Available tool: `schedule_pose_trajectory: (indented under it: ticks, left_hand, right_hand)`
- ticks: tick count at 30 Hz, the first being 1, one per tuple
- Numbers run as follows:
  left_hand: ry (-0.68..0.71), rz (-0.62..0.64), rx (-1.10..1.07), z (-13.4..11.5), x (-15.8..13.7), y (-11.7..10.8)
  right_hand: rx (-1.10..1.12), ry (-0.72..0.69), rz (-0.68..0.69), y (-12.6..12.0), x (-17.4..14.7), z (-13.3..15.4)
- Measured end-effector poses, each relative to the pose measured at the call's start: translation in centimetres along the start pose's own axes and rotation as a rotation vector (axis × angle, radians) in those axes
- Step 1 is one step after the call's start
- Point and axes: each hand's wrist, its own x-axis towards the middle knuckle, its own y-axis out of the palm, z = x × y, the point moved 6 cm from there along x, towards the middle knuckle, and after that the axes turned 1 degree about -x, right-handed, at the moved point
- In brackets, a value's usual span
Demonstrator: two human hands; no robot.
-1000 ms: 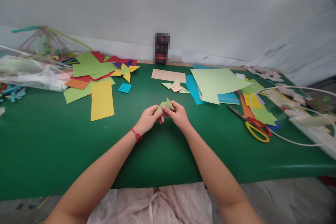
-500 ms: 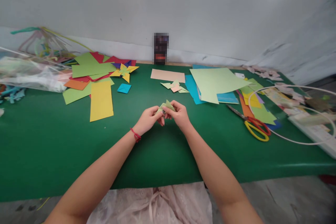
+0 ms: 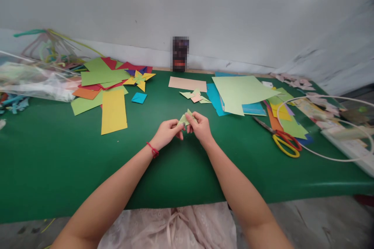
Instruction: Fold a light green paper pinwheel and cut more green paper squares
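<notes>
A small folded piece of light green paper (image 3: 183,120) is pinched between my two hands, above the green table (image 3: 175,175). My left hand (image 3: 166,132), a red string bracelet at its wrist, grips the paper's left side with thumb and fingers. On the other side, my right hand (image 3: 201,127) pinches its right part, with a pointed flap rising between the fingers. Just beyond my hands lie folded green and pink paper pieces (image 3: 196,96) set together. A folded blue paper square (image 3: 139,98) is farther left.
Scissors (image 3: 282,140) with red and yellow handles lie right, by a white hoop (image 3: 309,151). Large pale green paper (image 3: 242,91) tops blue sheets. Yellow paper (image 3: 113,113) and other coloured sheets lie left, near a yellow folded star (image 3: 140,79). A pixelated dark object (image 3: 180,54) stands against the wall.
My right thumb has shifted slightly on the folded paper, and more of its green face shows between my hands. Both hands keep their hold; the things on the table lie as before.
</notes>
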Motion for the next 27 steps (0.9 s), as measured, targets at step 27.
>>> schedule_pose_trajectory:
  ticks: [27]
  left_hand:
    - [-0.017,0.000,-0.075,0.9,0.2,0.2]
  right_hand:
    - [-0.045,-0.039,0.002,-0.4,0.6,-0.4]
